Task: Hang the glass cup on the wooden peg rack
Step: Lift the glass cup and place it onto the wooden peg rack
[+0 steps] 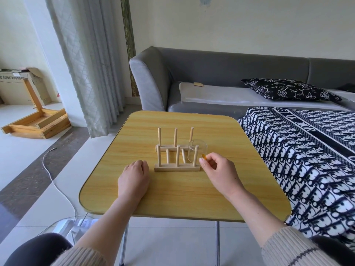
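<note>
A wooden peg rack (176, 167) with two rows of upright pegs stands in the middle of the yellow table (172, 200). A clear glass cup (201, 147) sits upside down over the front right peg, its amber handle pointing toward me. My right hand (219, 171) is just right of the rack, thumb and forefinger pinched on that handle. My left hand (134, 175) rests on the table as a loose fist, just left of the rack's front base, holding nothing.
A grey sofa (221, 73) with a black patterned cushion (288, 89) lies beyond the table. A navy-and-white patterned cloth (307, 160) covers something at the table's right edge. A curtain, a wooden frame (38, 121) and a white cable (55, 185) are on the left.
</note>
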